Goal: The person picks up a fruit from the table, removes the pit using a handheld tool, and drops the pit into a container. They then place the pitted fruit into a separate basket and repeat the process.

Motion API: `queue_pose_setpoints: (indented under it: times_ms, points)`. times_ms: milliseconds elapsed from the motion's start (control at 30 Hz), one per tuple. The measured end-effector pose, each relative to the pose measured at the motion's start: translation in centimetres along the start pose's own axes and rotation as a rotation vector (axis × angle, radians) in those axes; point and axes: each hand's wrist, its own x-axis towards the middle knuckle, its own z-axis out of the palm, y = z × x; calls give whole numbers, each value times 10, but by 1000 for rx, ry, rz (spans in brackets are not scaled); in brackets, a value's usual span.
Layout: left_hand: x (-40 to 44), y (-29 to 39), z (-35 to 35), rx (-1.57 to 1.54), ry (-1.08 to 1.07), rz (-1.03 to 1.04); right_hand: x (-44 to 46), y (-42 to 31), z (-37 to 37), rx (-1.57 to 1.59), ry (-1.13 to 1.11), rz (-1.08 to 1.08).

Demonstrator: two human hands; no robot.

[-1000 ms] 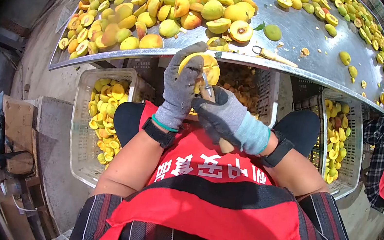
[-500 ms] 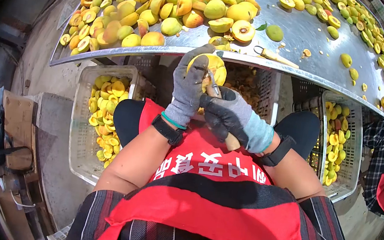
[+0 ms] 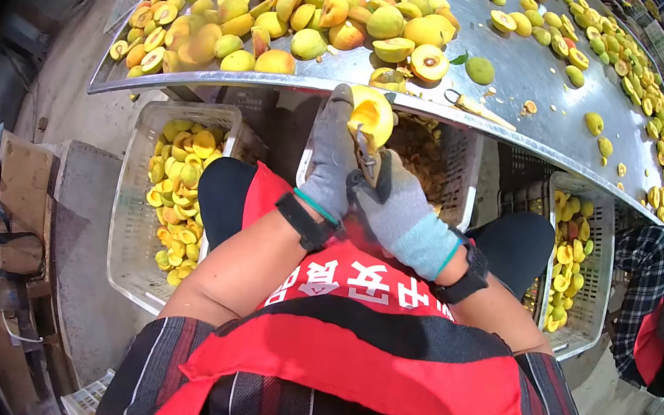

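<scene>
My left hand, in a grey glove with dark fingers, is closed around a yellow peach half. Its hollowed cut face is turned toward me, just in front of the table edge. A pitting tool with a metal end is gripped in my right hand, gloved in grey and pale blue. The metal end touches or lies right at the lower rim of the peach half. Most of the handle is hidden by my right fingers.
A metal table bears heaps of cut peaches and a wooden-handled tool near its edge. Below stand crates of peach halves at left and right, with a scrap-filled crate between. A co-worker sits at right.
The peach half has tilted, so its hollow faces me more openly. My right hand has turned, bringing the tool more upright, and its wooden handle end no longer shows below the hand.
</scene>
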Motion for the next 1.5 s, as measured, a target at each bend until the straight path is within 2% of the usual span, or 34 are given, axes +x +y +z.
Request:
queue_pose_setpoints:
  times_ms: [133, 200, 233, 300, 333, 367, 400, 500, 567, 633, 700, 767, 800, 833, 867, 900, 967, 1000, 1033, 1100, 1233, 1300, 1333, 1367, 1467, 1500]
  points:
    - [4, -6, -2, 106, -27, 34, 2, 3, -1, 40, -76, 167]
    - [4, -4, 2, 111, -50, 55, 4, 24, 4, 111, 36, -128]
    - [2, 0, 5, 120, -66, 77, 4, 14, -8, 110, 34, -133]
    - [-2, 12, 10, 23, -86, 67, 0, -7, -37, 833, -137, 524]
    - [-4, 22, 9, -2, -93, -4, 2, 11, -30, 872, 39, 405]
    - [-5, 27, 8, -24, -102, -80, 3, 18, -39, 891, 4, 478]
    - [3, 24, 9, -29, -24, 31, 3, 24, -42, 842, 11, 483]
    - [-1, 32, 1, 46, -121, -10, 9, 34, -53, 728, -39, 499]
    - [3, 42, -18, 81, -123, -61, 19, 53, -52, 297, -122, 439]
    - [17, 49, -64, 1056, -71, 634, 20, 68, -58, 397, -141, 402]
    - [-12, 106, -69, 679, -165, 359, 19, 96, -51, -224, -51, 54]
    - [-16, 157, -99, 951, -68, 312, 22, 74, -62, -127, -16, 20]
    - [-16, 178, -109, 959, -66, 307, 23, 53, -70, 83, -126, 259]
    - [-15, 197, -118, 1432, 36, 401, 25, 40, -74, 293, -237, 496]
    - [-14, 209, -120, 1902, 151, 493, 27, 38, -75, 332, -298, 593]
    - [-9, 213, -111, 1907, 157, 496, 29, 54, -69, 336, -302, 588]
    - [14, 203, -83, 1661, 117, 547, 23, 108, -44, 272, -200, 237]
    - [30, 194, -71, 1701, 54, 487, 21, 110, -38, 406, -174, 224]
    - [49, 186, -58, 1736, -12, 432, 23, 98, -39, 437, -200, 247]
    - [78, 169, -30, 2097, -13, 100, 22, 78, -40, 712, -208, 361]
    - [111, 136, -23, 2228, -85, 131, 15, 72, -45, 727, -221, 375]
    - [118, 131, -21, 2314, -112, 112, 16, 61, -47, 646, -114, 285]
    - [121, 131, -22, 2293, -114, 117, 18, 44, -54, 684, -141, 521]
    - [121, 131, -25, 2296, -113, 118, 18, 42, -54, 686, -140, 518]
    - [111, 133, -32, 2145, -40, 234, 19, 43, -56, 609, -141, 622]
    - [107, 135, -34, 1897, 11, 319, 19, 45, -56, 539, -200, 620]
